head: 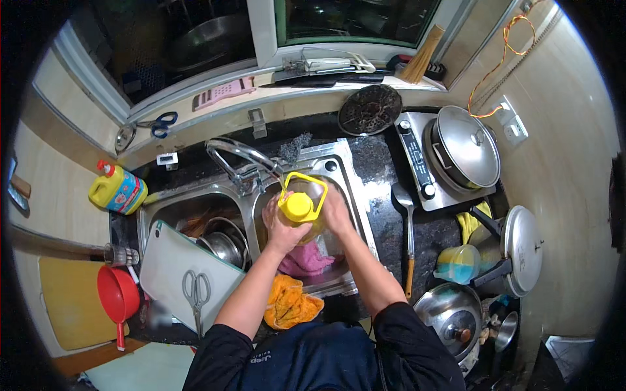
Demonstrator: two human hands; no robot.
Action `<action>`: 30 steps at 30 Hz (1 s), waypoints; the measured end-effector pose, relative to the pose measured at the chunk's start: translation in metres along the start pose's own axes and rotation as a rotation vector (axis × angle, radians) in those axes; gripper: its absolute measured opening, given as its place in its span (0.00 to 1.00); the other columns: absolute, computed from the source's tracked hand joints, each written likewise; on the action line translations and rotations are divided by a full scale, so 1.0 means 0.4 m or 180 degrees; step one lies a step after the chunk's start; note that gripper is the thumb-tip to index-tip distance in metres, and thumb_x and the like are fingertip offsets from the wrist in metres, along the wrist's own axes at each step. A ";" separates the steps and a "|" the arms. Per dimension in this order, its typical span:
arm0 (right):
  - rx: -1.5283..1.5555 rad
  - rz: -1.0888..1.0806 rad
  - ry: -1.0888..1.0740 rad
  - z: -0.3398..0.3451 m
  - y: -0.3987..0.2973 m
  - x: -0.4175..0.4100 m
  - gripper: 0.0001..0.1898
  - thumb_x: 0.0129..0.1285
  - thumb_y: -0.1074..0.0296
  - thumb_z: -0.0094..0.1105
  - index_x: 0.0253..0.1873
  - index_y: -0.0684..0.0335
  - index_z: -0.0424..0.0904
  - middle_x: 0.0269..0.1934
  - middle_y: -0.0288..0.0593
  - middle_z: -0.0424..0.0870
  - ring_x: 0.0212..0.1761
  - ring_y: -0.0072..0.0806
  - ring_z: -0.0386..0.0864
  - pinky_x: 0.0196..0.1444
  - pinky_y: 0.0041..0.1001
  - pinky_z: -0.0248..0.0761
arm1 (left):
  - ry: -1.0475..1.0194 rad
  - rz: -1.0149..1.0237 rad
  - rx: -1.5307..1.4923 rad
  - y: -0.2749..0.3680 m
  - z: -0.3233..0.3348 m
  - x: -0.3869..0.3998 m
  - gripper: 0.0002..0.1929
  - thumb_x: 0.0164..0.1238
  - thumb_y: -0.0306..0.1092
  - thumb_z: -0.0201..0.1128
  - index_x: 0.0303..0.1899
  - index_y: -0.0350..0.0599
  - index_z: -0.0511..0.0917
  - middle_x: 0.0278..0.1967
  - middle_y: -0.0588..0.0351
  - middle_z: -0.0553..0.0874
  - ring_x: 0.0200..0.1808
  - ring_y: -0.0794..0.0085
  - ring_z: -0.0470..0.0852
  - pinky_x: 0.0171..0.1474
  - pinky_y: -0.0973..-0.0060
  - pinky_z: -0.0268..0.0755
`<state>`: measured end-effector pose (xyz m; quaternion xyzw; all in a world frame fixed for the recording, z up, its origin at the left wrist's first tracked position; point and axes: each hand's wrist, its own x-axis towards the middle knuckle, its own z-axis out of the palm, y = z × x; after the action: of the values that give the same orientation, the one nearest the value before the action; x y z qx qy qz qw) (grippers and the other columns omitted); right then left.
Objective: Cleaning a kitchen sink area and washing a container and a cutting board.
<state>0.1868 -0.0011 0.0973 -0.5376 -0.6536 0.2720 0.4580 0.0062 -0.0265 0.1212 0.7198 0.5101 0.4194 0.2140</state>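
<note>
A clear plastic oil jug with a yellow cap and handle stands over the right basin of the steel double sink, under the chrome faucet. My left hand is closed around the jug's near left side, thumb below the cap. Against its right side lies my right hand, its fingers partly hidden and slightly blurred. A pink cloth lies in the basin below the jug. An orange cloth hangs at the sink's front edge.
Left are a white cutting board with grey scissors, steel bowls, a red ladle and a yellow detergent bottle. Right are a spatula, a lidded pan on a cooker, and a pressure cooker.
</note>
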 end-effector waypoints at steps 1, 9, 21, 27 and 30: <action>0.0587 0.0515 -0.0874 0.000 -0.181 -0.002 0.24 0.74 0.55 0.39 0.66 0.62 0.69 0.66 0.54 0.70 0.71 0.49 0.63 0.74 0.41 0.50 | 0.0063 -0.0118 0.0145 -0.055 -0.047 -0.036 0.45 0.37 0.45 0.77 0.64 0.49 0.66 0.60 0.49 0.71 0.64 0.54 0.66 0.67 0.54 0.52; -0.0633 -0.0159 -0.0894 -0.030 -0.025 0.012 0.28 0.74 0.45 0.35 0.70 0.54 0.65 0.71 0.42 0.65 0.75 0.38 0.58 0.74 0.56 0.36 | -0.0571 -0.0410 -0.0762 0.011 -0.029 0.001 0.64 0.39 0.35 0.82 0.74 0.39 0.41 0.67 0.48 0.63 0.68 0.63 0.64 0.72 0.66 0.53; 0.1881 0.0422 -0.0781 -0.014 -0.156 -0.048 0.19 0.72 0.61 0.47 0.62 0.63 0.74 0.65 0.49 0.72 0.70 0.40 0.66 0.72 0.37 0.53 | -0.1019 -0.0490 -0.0973 -0.015 -0.053 0.042 0.64 0.39 0.39 0.82 0.74 0.36 0.41 0.65 0.50 0.69 0.68 0.64 0.67 0.70 0.68 0.58; 0.0680 -0.0267 -0.0028 0.014 -0.189 -0.159 0.24 0.68 0.77 0.49 0.69 0.66 0.65 0.66 0.53 0.70 0.72 0.47 0.63 0.72 0.39 0.54 | -0.0901 -0.0106 0.0104 -0.012 -0.052 0.027 0.60 0.37 0.49 0.81 0.73 0.39 0.53 0.68 0.46 0.67 0.66 0.58 0.67 0.70 0.65 0.56; -0.0138 -0.1284 0.0069 0.007 -0.123 -0.210 0.30 0.56 0.84 0.54 0.66 0.58 0.69 0.64 0.54 0.72 0.68 0.51 0.68 0.69 0.43 0.60 | -0.0680 -0.0338 0.0211 -0.030 -0.034 0.021 0.59 0.33 0.56 0.79 0.72 0.47 0.57 0.67 0.48 0.67 0.70 0.51 0.60 0.72 0.53 0.45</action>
<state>0.1622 -0.0942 0.1119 -0.4084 -0.7488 0.1548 0.4985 -0.0105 -0.0158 0.1233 0.7390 0.5354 0.3113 0.2651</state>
